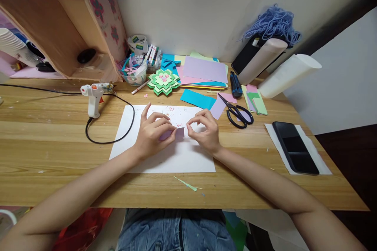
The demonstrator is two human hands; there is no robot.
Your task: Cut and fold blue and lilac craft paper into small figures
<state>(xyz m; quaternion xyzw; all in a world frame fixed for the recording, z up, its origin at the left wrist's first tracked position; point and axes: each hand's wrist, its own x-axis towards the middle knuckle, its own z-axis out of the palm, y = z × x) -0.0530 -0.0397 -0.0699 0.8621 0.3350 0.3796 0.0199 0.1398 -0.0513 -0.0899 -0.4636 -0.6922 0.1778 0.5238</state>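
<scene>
Purple paper scrap [176,133] pinched between both hands, low over white sheet [165,153] at centre of wooden surface [53,145]. Left hand [153,133] closed on scrap's left end, fingers curled over top. Right hand [203,129] nipping right edge with fingertips. Step judged: folding or creasing small piece; fold line itself hidden under fingers. Next move likely needs edges lined up squarely and firm press along crease. Glue gun [94,96] standing well left, cord looping onto sheet. Scissors [237,111] just right of sheet, beside coloured paper stack [203,70]. Green paper flower [163,81] behind. Phone [294,147] far right.
</scene>
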